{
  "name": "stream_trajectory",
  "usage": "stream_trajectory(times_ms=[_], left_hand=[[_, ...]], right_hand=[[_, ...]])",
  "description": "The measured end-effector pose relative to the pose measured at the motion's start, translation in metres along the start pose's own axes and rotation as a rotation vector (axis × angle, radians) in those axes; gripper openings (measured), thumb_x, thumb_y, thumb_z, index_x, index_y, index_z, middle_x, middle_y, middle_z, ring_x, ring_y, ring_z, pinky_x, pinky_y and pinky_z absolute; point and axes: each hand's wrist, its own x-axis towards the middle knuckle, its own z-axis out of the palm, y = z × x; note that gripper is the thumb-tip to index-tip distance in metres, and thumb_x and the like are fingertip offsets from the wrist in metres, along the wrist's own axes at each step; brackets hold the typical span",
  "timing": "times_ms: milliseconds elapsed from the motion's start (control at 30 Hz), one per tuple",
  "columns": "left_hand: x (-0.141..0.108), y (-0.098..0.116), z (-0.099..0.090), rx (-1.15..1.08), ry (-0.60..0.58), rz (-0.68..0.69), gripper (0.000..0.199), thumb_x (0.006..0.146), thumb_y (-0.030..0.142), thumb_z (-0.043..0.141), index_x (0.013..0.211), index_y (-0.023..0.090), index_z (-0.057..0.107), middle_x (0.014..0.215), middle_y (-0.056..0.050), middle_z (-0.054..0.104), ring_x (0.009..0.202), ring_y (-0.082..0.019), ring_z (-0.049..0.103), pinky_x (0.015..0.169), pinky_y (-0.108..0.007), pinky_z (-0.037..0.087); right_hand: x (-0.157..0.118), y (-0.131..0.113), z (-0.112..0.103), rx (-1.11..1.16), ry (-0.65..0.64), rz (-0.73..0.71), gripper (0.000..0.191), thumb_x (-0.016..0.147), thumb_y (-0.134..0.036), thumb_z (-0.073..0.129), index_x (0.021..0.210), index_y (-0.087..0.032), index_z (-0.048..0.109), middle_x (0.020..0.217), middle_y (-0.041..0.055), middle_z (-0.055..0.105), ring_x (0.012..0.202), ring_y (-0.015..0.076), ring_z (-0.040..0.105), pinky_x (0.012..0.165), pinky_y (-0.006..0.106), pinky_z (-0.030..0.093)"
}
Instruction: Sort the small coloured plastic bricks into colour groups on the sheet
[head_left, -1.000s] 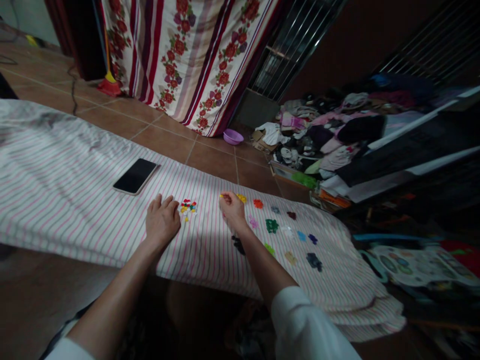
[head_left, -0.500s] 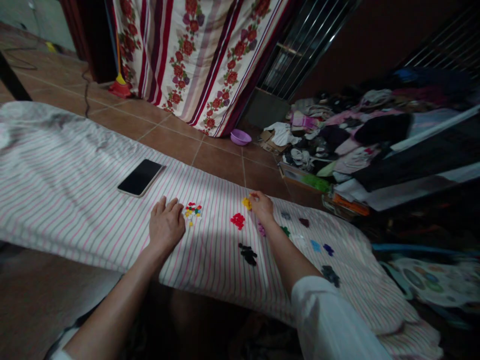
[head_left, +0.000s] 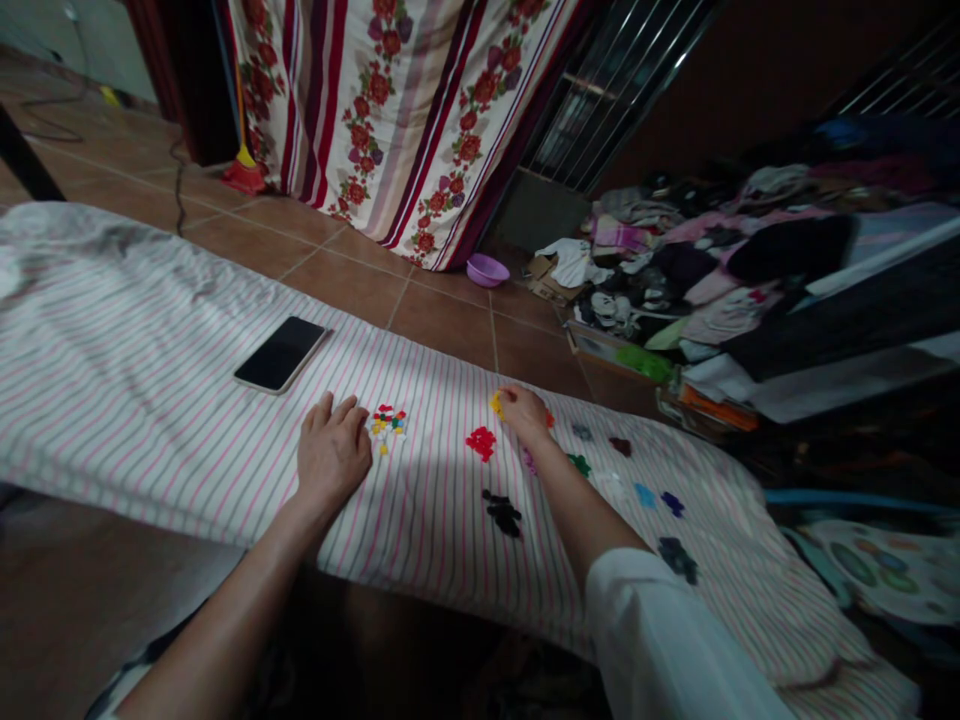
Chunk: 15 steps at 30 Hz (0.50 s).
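Note:
My left hand [head_left: 334, 450] lies flat on the striped cloth [head_left: 420, 500], fingers stretched out. Its fingertips are beside a small pile of mixed red, yellow, green and white pieces [head_left: 387, 424]. Further right, my right hand [head_left: 526, 412] is over a pile of yellow pieces [head_left: 496, 403], thumb and fingers pinched together at its edge. Whatever is between those fingertips is hidden. Near that hand lie a red pile [head_left: 481, 442] and a black pile [head_left: 502, 513]. Purple pieces [head_left: 529, 461] and orange pieces [head_left: 550, 420] show partly behind my right hand and forearm.
Right of my forearm are green [head_left: 580, 464], grey [head_left: 581, 431], brown [head_left: 621, 446], light blue [head_left: 645, 495], dark blue [head_left: 673, 503] and dark grey [head_left: 678, 560] piles. A phone [head_left: 280, 355] lies on the left. Beyond are a purple basin [head_left: 487, 270] and heaped clothes [head_left: 697, 260].
The view has shifted slightly, moving the piles on the right a little rightward in the picture. My right hand stays at the yellow pile, and my left hand rests in the same place.

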Motion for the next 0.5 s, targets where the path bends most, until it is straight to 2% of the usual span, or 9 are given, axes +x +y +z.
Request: stream_trajectory(times_ms=[133,267,400,500], left_hand=[[-0.0001,-0.0004,0.0001,0.001,-0.001,0.004,0.035,0.088,0.023,0.04,0.11,0.018,0.067,0.132,-0.006,0.06,0.135,-0.033,0.039,0.109,-0.048,0.034],[-0.0001,-0.0005,0.0002,0.013,-0.001,0.002,0.034,0.088,0.023,0.041,0.11,0.019,0.066,0.132,-0.004,0.06,0.134,-0.032,0.039,0.109,-0.047,0.034],[-0.0002,-0.0006,0.0002,0.018,-0.008,0.008,0.035,0.088,0.023,0.041,0.111,0.018,0.067,0.133,-0.005,0.059,0.134,-0.034,0.039,0.108,-0.048,0.034],[-0.0006,-0.0006,0.0,0.014,0.001,0.012,0.035,0.088,0.022,0.04,0.11,0.018,0.067,0.132,-0.004,0.06,0.134,-0.034,0.04,0.108,-0.048,0.034]], right_hand=[[-0.0034,-0.0067,-0.0042,-0.105,-0.055,-0.002,0.026,0.086,-0.022,0.047,0.087,-0.023,0.073,0.096,0.0078,0.073,0.09,0.0225,0.066,0.08,0.03,0.045],[-0.0057,-0.0088,-0.0057,-0.138,-0.081,0.011,0.028,0.089,-0.024,0.045,0.09,-0.021,0.073,0.097,0.0098,0.073,0.091,0.0238,0.066,0.077,0.03,0.044],[-0.0052,-0.0069,-0.0059,-0.109,-0.051,-0.017,0.027,0.087,-0.023,0.045,0.089,-0.021,0.072,0.093,0.0084,0.073,0.089,0.0225,0.065,0.078,0.029,0.045],[-0.0065,-0.0109,-0.0063,-0.03,0.017,-0.089,0.025,0.084,-0.021,0.047,0.09,-0.021,0.071,0.093,0.0073,0.073,0.089,0.0219,0.065,0.083,0.032,0.046]])
